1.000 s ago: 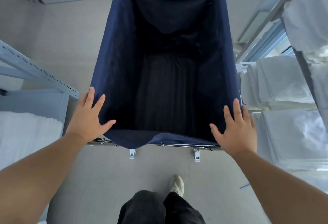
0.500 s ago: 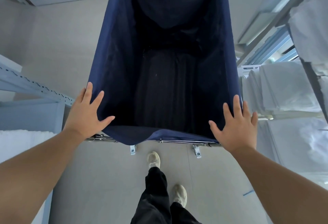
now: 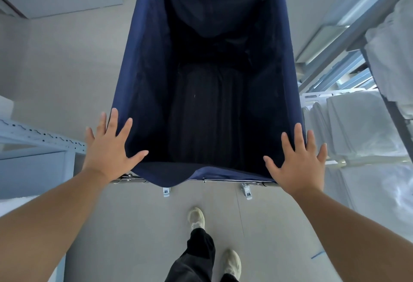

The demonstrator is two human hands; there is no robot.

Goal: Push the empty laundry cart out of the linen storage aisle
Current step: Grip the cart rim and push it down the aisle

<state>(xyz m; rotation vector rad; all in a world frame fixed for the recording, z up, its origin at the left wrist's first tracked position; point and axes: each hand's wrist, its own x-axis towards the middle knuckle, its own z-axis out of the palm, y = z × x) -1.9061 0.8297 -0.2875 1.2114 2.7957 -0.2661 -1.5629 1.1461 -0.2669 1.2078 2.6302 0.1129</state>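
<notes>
The cart stands in the aisle straight ahead of the person, its navy bag open and nothing visible inside. The left hand lies flat on the near left corner of the rim, fingers spread, thumb reaching onto the inside of the fabric. The right hand does the same at the near right corner. Neither curls around the metal bar that shows under the near hem; both are splayed open and appear to press with the palms rather than grip.

On the right, a rack of folded white linen runs just beside the cart's side. On the left, a shelf with a perforated rail ends near the left hand. The floor ahead on the left looks open.

The main risk, as I judge it, is steering. Flat palms can push but cannot pull back or twist well, so if the cart drifts right, its side may rub or catch the rack and drag linen off. Uneven pressure between the two hands would cause that drift. The fabric under the palms may also slide or sag, letting a hand slip into the bag. The front foot lands near the rear casters; a long stride could clip them.
</notes>
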